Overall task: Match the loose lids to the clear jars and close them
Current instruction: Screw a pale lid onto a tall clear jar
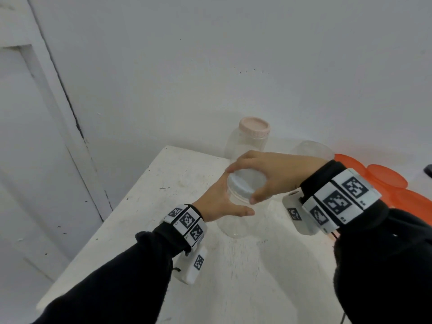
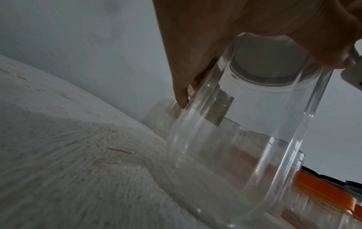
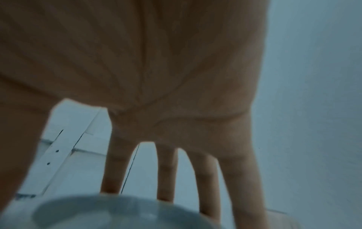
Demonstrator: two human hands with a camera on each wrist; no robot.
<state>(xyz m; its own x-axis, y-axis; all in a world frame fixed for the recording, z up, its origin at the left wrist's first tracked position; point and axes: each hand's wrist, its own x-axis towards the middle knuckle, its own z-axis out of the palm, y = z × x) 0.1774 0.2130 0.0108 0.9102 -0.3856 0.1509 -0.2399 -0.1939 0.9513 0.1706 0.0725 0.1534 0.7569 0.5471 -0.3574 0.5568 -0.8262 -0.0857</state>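
- Left hand: wrapped round the upper wall of the clear jar, steadying it upright on the white surface.
- Right hand: fingers and thumb curled over the rim of the white lid, held from above.
- Key relation: lid sits directly on the jar mouth, jar axis vertical; whether it is fully seated cannot be told.
- Farther back: pink-lidded jar, already closed; open jar; orange lids at right.
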